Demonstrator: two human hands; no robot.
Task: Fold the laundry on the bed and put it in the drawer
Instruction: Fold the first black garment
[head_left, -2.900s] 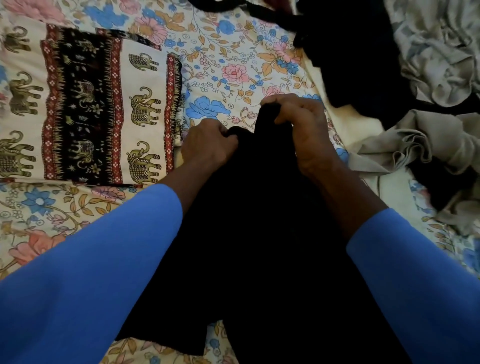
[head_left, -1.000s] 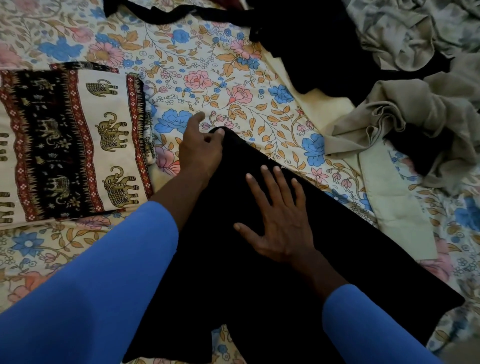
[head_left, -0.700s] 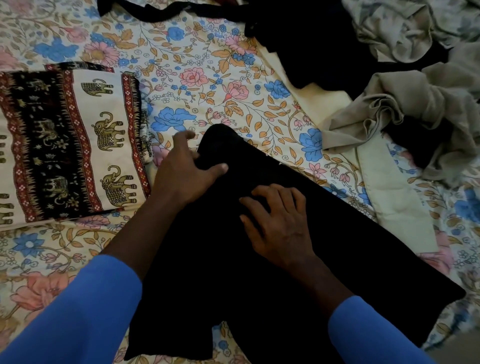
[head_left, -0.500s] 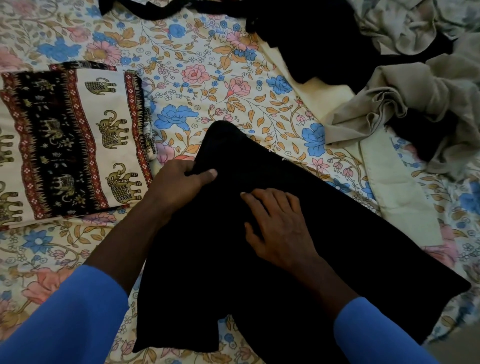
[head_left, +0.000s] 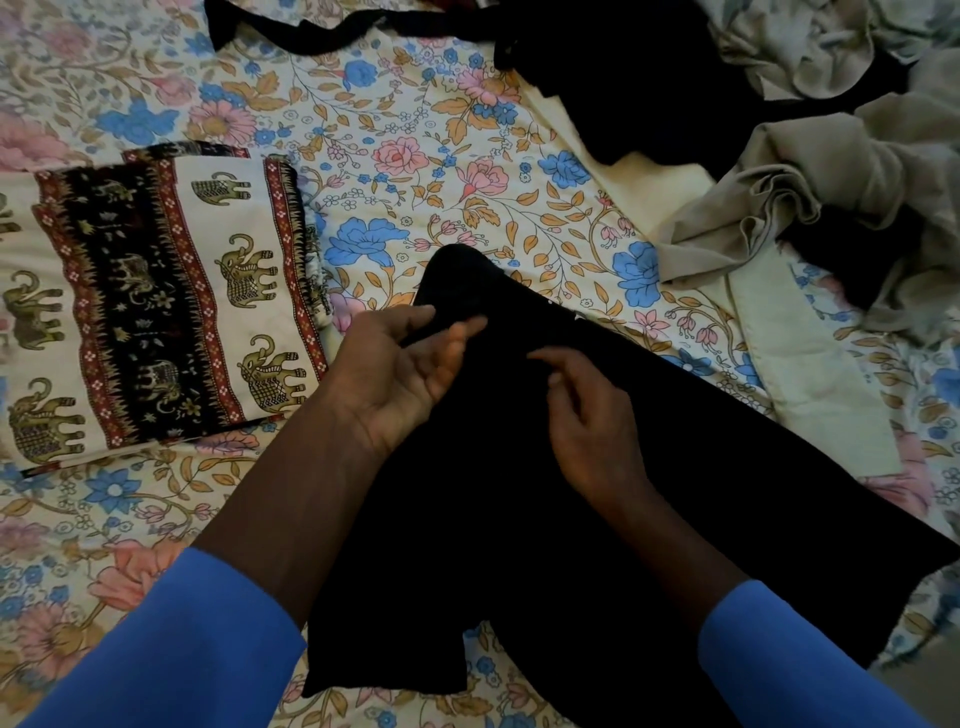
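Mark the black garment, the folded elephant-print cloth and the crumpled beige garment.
black garment (head_left: 779, 493), head view, flat right part of the cloth.
elephant-print cloth (head_left: 156, 291), head view, dark centre band.
beige garment (head_left: 831, 171), head view, bunched folds.

The light is dim, soft and even, slightly warm, with no glare. Shadows are faint, and the frame darkens toward the corners. The black garment (head_left: 571, 509) reads as a flat dark mass, its folds lost. Detail is soft throughout. The fingers (head_left: 550, 364) of the right hand (head_left: 587, 421) are slightly motion-blurred. The floral bedsheet (head_left: 415, 130) bends near the edges, and the blue sleeves (head_left: 171, 649) look smooth and featureless.
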